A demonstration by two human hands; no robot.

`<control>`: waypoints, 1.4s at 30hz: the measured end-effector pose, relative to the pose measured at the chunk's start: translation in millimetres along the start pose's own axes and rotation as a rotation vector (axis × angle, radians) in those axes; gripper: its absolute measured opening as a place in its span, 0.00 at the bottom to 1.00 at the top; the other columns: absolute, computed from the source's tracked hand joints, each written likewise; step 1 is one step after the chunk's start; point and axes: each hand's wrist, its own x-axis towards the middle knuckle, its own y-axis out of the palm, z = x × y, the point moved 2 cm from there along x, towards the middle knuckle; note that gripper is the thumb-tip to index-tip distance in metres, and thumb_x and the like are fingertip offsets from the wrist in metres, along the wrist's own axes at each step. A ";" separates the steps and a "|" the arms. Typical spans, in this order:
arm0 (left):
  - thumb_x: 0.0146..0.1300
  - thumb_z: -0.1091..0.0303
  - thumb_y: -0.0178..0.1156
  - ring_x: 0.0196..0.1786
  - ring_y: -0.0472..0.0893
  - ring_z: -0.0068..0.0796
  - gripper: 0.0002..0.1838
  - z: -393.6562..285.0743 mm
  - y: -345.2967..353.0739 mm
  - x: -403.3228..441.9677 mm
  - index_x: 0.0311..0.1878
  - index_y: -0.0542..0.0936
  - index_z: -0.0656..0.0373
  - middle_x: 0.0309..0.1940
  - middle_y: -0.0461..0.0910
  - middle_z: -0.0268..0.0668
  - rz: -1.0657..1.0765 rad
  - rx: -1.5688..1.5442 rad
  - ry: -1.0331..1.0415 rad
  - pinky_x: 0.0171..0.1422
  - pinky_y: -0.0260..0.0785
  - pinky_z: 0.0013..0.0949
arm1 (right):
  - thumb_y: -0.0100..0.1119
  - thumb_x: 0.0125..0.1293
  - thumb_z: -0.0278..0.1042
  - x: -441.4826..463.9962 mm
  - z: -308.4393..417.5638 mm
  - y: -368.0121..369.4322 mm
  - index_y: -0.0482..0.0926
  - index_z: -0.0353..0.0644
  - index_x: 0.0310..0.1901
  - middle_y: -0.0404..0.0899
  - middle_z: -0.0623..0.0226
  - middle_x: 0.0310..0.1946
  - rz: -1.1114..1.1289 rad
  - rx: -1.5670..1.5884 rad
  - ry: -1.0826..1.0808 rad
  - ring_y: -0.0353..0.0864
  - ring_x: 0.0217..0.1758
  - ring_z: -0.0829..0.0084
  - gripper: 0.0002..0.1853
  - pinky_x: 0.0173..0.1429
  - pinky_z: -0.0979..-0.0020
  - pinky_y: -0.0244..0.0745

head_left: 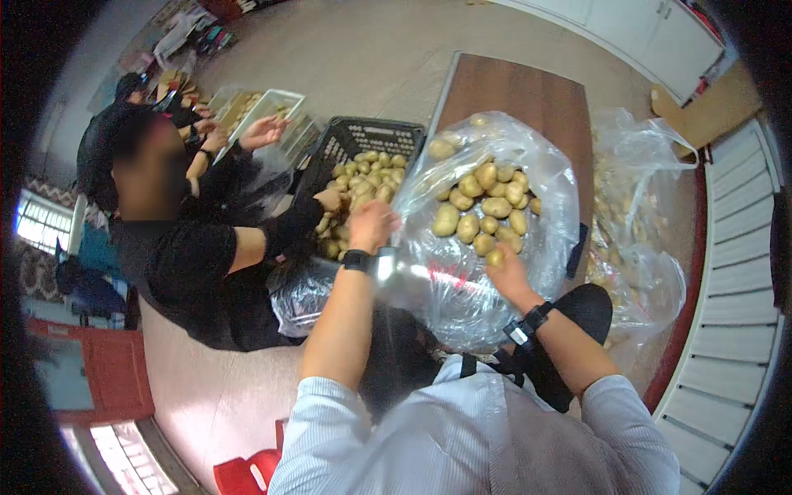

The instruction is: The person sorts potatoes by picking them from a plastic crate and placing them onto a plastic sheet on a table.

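A large clear plastic bag (437, 301) lies spread in front of me, with a pile of potatoes (488, 198) in it. My right hand (513, 276) is at the near side of the pile, its fingers closed round a small potato (495, 257). My left hand (373, 225) is at the bag's left edge, beside the crate; its fingers are curled and seem to pinch the plastic. A black crate (375, 130) of potatoes stands just left of the bag.
A brown wooden table (516, 87) extends beyond the bag. More clear bags (639, 239) with potatoes are on the right. A person in black (186, 264) sits at left, one arm reaching into the crate. A white crate (268, 111) and a red stool (247, 472) are also in view.
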 end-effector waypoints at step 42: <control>0.65 0.66 0.54 0.39 0.76 0.42 0.16 -10.0 0.0 10.6 0.54 0.71 0.59 0.46 0.74 0.42 -0.130 -0.322 -0.015 0.37 0.76 0.39 | 0.57 0.55 0.31 14.6 49.3 -5.6 0.71 0.45 0.51 0.70 0.55 0.48 0.089 -0.575 -0.249 0.78 0.44 0.52 0.19 0.43 0.56 0.76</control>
